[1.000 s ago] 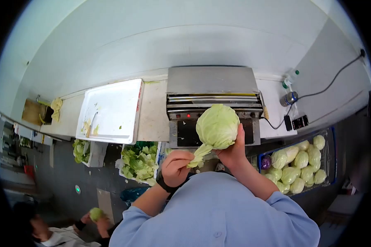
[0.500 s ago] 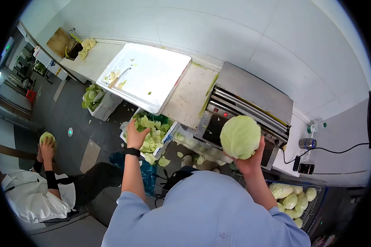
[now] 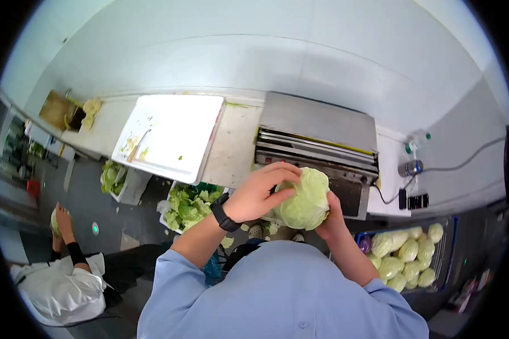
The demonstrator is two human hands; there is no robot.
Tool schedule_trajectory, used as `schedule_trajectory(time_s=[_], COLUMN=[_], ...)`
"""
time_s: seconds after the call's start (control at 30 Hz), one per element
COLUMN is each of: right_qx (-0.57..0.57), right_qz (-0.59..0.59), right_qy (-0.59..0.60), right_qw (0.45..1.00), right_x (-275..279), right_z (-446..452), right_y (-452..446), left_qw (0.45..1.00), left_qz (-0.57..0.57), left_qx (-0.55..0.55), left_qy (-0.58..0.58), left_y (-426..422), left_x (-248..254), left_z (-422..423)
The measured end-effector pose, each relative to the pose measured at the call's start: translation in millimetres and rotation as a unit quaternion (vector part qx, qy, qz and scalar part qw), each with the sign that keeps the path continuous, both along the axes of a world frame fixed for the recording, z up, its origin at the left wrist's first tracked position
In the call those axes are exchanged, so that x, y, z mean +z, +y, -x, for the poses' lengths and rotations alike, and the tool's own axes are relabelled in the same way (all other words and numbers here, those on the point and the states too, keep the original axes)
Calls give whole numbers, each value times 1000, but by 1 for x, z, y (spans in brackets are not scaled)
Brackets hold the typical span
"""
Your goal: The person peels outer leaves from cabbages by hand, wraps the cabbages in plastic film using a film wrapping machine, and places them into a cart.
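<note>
A pale green cabbage is held up in front of my chest, close to the front of the metal machine. My right hand cups it from the right and below. From the left, my left hand reaches over it, with curled fingers and thumb against its upper left leaves. Whether a leaf is pinched there I cannot make out. Down to the left, loose leaves fill a white box below the counter.
A white tray with a knife and scraps lies on the counter. The metal machine stands beside it. Wrapped cabbages fill a crate at right. At left, a co-worker holds another cabbage.
My left hand has moved from above the leaf box to the cabbage. The cabbage has shifted slightly left and turned in my right hand. The view has swung right.
</note>
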State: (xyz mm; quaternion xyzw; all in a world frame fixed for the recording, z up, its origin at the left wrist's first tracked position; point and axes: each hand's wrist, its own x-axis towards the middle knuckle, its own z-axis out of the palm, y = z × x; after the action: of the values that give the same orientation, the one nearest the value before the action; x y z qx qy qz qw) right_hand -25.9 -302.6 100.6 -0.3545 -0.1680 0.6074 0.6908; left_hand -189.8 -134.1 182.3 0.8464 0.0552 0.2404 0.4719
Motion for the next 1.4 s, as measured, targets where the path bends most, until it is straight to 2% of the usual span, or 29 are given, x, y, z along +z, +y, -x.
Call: schedule_trajectory(time_s=[0.13, 0.23, 0.33, 0.43, 0.53, 0.67, 0.73, 0.87, 0.97, 1.1, 1.23, 1.27, 1.37, 1.4], right_qx=[-53, -84, -85, -88, -86, -52, -42, -33, -29, 18, 20, 12, -7, -8], right_qz=[-23, -18, -19, -30, -26, -35, -33, -23, -6, -1, -9, 7, 32, 31], right_qy=[39, 50, 43, 47, 33, 85, 90, 75, 82, 49, -23, -8, 38, 53], right_qw=[998, 995, 995, 995, 995, 994, 994, 996, 996, 999, 999, 1000, 999, 998], right_x=[-1, 0, -2, -5, -5, -8, -6, -2, -6, -8, -18, -16, -7, -5], right_z=[-10, -14, -20, -26, -28, -23, -18, -3, 13, 37, 64, 69, 86, 89], right_y=[-16, -25, -34, -39, -40, -32, -24, 4, 25, 46, 63, 66, 73, 73], left_qw=[998, 997, 991, 986, 971, 974, 985, 994, 991, 989, 972, 972, 980, 977], left_qz=[-22, 42, -99, -127, -183, -151, -111, -35, -27, 21, -157, -161, -158, -165], left_qx=[-28, -54, -86, -100, -104, -97, -76, -12, 48, 143, 170, 138, 48, 55], left_qy=[-57, -19, -39, -50, -112, -137, -110, -104, -124, 23, -46, -97, -111, -120], left_y=[-1, -10, -9, -6, -2, -8, -10, -18, -23, -28, -3, 4, 19, 17], left_x=[-13, 5, 11, 9, 6, -1, -5, -6, -11, 9, -11, -17, -25, -18], left_z=[-18, -30, -45, -50, -52, -33, -15, 27, 53, 73, 96, 99, 113, 114])
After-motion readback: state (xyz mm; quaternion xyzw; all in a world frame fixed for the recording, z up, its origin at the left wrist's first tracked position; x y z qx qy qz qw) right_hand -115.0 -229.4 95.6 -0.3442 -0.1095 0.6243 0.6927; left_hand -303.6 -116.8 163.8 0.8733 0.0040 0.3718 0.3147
